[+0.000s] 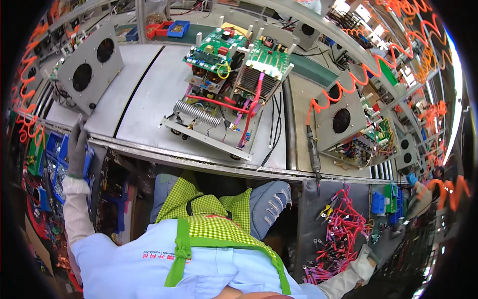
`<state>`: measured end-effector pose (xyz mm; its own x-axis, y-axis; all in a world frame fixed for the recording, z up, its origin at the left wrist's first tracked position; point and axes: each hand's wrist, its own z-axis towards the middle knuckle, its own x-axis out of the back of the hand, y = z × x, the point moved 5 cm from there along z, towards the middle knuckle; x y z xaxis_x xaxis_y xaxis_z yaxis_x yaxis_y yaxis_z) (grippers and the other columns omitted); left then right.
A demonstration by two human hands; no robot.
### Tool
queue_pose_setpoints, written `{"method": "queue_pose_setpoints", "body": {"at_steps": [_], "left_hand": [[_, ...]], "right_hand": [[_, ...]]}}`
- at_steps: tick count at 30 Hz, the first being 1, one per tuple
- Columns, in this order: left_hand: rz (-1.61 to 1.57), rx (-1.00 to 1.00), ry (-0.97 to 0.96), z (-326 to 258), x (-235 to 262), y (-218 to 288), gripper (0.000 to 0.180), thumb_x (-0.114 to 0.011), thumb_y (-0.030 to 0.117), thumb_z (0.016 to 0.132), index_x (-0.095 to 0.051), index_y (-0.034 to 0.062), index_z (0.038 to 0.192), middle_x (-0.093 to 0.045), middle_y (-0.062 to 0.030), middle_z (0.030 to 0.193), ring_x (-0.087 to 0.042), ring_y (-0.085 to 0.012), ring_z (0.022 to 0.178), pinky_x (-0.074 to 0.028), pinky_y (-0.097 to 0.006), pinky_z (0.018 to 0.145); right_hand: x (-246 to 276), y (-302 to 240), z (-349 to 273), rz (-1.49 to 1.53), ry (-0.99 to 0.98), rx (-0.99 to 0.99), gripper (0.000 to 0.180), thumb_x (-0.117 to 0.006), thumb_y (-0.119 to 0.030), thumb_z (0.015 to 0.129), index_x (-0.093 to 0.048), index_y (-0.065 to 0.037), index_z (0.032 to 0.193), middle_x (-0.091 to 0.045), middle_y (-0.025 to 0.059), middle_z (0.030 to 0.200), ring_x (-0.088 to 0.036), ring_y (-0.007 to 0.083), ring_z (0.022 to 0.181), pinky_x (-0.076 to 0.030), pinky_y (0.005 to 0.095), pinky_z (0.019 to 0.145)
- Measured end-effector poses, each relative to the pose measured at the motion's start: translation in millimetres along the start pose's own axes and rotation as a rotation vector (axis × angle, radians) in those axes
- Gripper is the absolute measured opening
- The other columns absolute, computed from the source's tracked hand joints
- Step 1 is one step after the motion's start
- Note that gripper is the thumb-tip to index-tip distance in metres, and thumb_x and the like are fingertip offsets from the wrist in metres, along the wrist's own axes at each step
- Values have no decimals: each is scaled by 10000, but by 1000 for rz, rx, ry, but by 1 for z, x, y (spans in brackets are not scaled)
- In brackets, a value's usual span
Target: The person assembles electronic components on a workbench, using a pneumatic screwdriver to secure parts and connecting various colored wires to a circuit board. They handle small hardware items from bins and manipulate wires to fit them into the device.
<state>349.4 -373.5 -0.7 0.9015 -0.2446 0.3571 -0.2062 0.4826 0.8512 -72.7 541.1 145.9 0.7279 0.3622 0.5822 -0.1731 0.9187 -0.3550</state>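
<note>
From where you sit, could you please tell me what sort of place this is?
Most likely an electronics assembly line in a factory. An open chassis with green circuit boards and red wiring sits on the metal workbench, a powered screwdriver hangs on an orange coiled hose, and similar fan-panel units wait nearby.

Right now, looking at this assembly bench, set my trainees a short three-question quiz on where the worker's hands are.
1. True or false: the left hand reaches into the blue parts bins beside the bench.
2. What lies in the tray under the right hand?
A. red and purple wire leads
B. fan panels
C. circuit boards
3. Fill in: the open electronics assembly on the bench is touched by ____ hand.

Key: 1 true; 2 A; 3 neither.
</note>
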Motion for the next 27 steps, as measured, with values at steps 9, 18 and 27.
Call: {"method": "queue_pose_setpoints", "body": {"at_steps": [9,18,27], "left_hand": [[-592,351,-872,-10,-233,165,479,-464,230,984,-447,35,1421,-637,-44,889,-599,-56,651,-419,-174,477],[-1124,757,-1008,-4,-379,173,299,-545,55,966,-519,54,1263,-611,-43,957,-607,-48,740,-480,-166,483],[-964,555,-1048,-6,-357,143,349,-495,111,964,-484,-64,1266,-669,-104,984,-662,-91,759,-522,-204,573]], "right_hand": [[-32,-305,87,1213,-62,381,382,-560,-213,948,-565,24,1247,-658,116,980,-648,194,814,-526,344,688],[-121,-542,83,1574,-167,451,391,-562,-278,944,-607,52,1150,-676,165,911,-694,264,754,-580,373,656],[-177,-602,28,1617,-283,375,293,-671,-190,836,-657,52,1000,-681,133,805,-657,201,665,-538,323,634]]}}
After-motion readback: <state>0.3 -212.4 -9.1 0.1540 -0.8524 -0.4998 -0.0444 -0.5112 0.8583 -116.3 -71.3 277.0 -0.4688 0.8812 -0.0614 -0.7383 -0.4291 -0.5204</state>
